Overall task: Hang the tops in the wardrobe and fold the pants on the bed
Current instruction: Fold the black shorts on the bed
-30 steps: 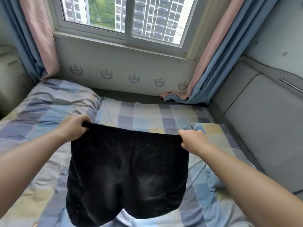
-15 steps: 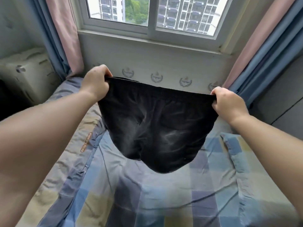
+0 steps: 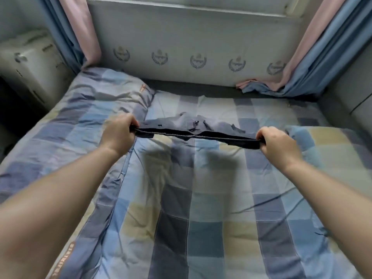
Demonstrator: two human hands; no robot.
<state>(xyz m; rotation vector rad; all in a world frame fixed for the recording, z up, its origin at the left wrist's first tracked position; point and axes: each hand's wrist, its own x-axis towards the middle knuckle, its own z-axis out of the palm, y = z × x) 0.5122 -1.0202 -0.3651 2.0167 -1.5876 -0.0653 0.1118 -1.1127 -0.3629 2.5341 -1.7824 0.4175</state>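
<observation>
Both hands (image 3: pixel 118 133) (image 3: pixel 276 142) grip dark shorts (image 3: pixel 193 129) above checked bed (image 3: pixel 211 208)

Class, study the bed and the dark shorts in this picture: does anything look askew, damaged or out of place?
Nothing looks damaged. The left hand and right hand stretch the dark shorts by the waistband above the checked blue-and-yellow bedcover, which is merely wrinkled. The pink-and-blue curtain hem spills onto the bed's far right corner.

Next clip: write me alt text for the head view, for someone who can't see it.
Two bare hands, left hand and right hand, grip opposite ends of the waistband of dark denim shorts, stretched level above a blue, grey and cream checked bedspread. Pink and blue curtains hang at both sides of the wall behind the bed.
</observation>
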